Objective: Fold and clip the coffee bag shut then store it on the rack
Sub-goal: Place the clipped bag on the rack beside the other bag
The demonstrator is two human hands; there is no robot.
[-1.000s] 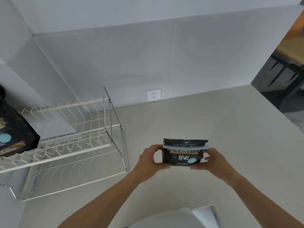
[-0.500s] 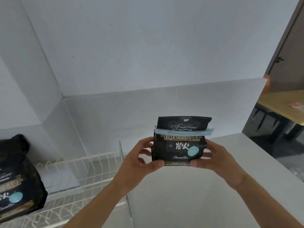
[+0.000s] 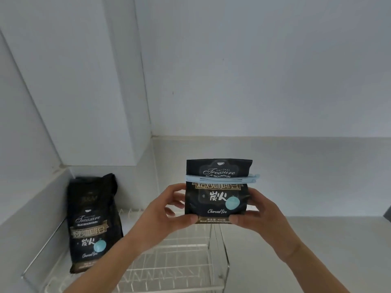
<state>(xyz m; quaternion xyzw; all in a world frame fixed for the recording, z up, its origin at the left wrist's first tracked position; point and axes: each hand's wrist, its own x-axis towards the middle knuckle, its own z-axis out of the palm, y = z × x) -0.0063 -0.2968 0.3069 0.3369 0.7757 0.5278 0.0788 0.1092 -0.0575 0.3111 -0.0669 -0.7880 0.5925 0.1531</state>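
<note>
Two bare hands hold a small black coffee bag (image 3: 218, 193) upright in the air, front label facing the camera. The left hand (image 3: 163, 214) has its grip closed on the bag's lower left edge, thumb pressed across the bottom front corner and fingers curled behind. The right hand (image 3: 260, 212) mirrors it on the lower right edge, grip clamped with the thumb on the front bottom corner and fingers wrapped around the side. Both forearms reach up from the bottom of the view.

The bag's top is folded over, and a long pale blue clip (image 3: 222, 179) runs straight across it, just under the folded flap, sticking out a little past the right edge. Gold and white lettering and a round pale blue sticker show on the front.

The bag is held above a white wire rack (image 3: 179, 261), not touching it. The rack's thin prongs and rails spread out beneath the hands. On the left part of the rack stands a second, taller black coffee bag (image 3: 93, 225) with the same label, leaning slightly, well apart from the held one.

The rack sits on a pale bench (image 3: 317, 240) that extends to the right. Plain white walls (image 3: 254, 70) rise behind, with a boxed corner column on the left.
</note>
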